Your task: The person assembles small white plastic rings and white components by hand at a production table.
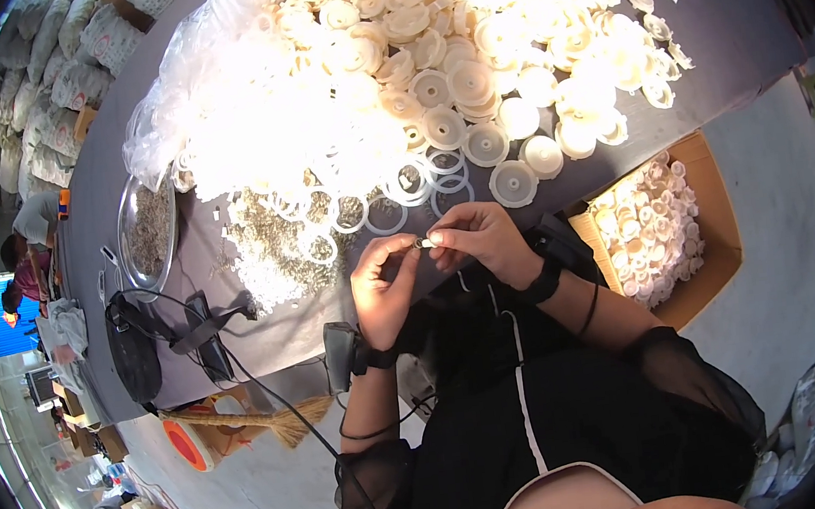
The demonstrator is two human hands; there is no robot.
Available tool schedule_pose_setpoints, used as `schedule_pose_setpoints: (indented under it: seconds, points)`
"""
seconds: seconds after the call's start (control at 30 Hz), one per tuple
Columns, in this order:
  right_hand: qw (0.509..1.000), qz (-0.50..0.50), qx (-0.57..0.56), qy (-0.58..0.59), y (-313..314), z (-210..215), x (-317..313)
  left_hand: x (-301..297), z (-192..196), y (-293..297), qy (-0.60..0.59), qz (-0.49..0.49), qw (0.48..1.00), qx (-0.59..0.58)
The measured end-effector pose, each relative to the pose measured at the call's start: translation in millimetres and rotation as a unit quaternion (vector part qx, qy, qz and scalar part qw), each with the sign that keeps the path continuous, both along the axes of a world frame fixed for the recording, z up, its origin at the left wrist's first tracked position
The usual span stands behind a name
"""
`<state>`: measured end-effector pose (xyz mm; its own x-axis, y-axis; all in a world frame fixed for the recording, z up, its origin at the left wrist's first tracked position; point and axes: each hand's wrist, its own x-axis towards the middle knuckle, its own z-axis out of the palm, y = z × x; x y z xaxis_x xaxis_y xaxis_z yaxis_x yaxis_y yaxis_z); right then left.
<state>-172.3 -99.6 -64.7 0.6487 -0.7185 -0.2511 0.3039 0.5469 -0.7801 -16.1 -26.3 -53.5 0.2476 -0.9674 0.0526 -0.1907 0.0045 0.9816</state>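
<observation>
My left hand (pixel 386 287) and my right hand (pixel 484 243) meet at the table's near edge, each pinching with thumb and forefinger. Between the fingertips is a small white plastic piece (pixel 427 242), gripped from the right. A tiny dark, metal-looking bit shows at the left fingertips; its exact kind is too small to tell. Just beyond the hands lie translucent white rings (pixel 387 215) and round cream plastic caps (pixel 513 184). Left of them spreads a heap of tiny metal parts (pixel 299 241), perhaps springs, with small white pieces along its near side.
An oval metal tray (pixel 149 232) of small parts stands at the left. Near it are a black pouch (pixel 133 349) and a cable. A cardboard box (pixel 719 222) of white plastic parts sits at the right. Stacked sacks (pixel 52 83) and two people are far left.
</observation>
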Motion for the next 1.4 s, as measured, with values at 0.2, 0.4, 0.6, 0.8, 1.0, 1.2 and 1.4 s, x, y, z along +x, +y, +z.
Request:
schedule_pose_setpoints:
  seconds: [0.2,0.4,0.6,0.8,1.0,1.2,1.4]
  points:
    - [1.0,0.005,0.023,0.008,-5.3,2.7,-1.9,1.5,5.4,-5.3,-0.096,-0.009,0.995,-0.028]
    - [1.0,0.012,0.02,0.014,-4.9,1.1,-1.5,-1.9,6.1,-10.4,-0.072,-0.016,0.997,-0.016]
    - [0.998,-0.029,-0.053,0.009,-5.2,-5.1,-1.3,-7.5,3.9,-20.9,0.02,0.002,1.0,-0.004]
    - [0.986,-0.142,-0.044,-0.074,-7.9,-2.9,-6.5,8.3,20.1,-84.1,-0.137,0.028,0.982,-0.131]
    - [0.988,-0.108,-0.011,-0.108,-9.0,-0.7,-10.9,38.9,20.0,-165.5,-0.487,0.15,0.855,-0.093]
    - [0.987,-0.126,-0.03,-0.1,-14.8,1.5,-17.8,48.7,15.1,-166.6,-0.418,0.162,0.885,-0.122]
    - [0.981,-0.125,-0.078,-0.13,-17.2,3.3,-9.5,19.8,22.3,-123.5,-0.28,0.162,0.92,-0.22]
